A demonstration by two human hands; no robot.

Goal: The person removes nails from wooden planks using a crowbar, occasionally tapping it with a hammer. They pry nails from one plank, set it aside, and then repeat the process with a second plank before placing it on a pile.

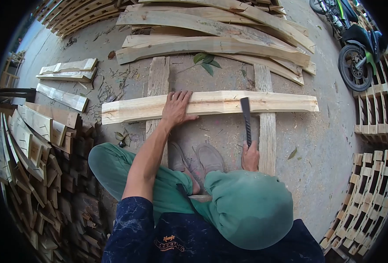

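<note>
1. Head view: a plank lies just toward 12 o'clock from centre, across two wooden beams.
2. The left hand, at 11 o'clock, rests spread on it.
3. The right hand, at 4 o'clock, is wrapped around a black bar; its far end overlaps the plank, contact unclear.
4. A pile of planks lies at 12 o'clock.

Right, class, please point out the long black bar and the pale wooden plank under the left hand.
Long black bar (pixel 248 124): head view, on its shaft.
Pale wooden plank (pixel 216 103): head view, middle of its upper face.
</note>
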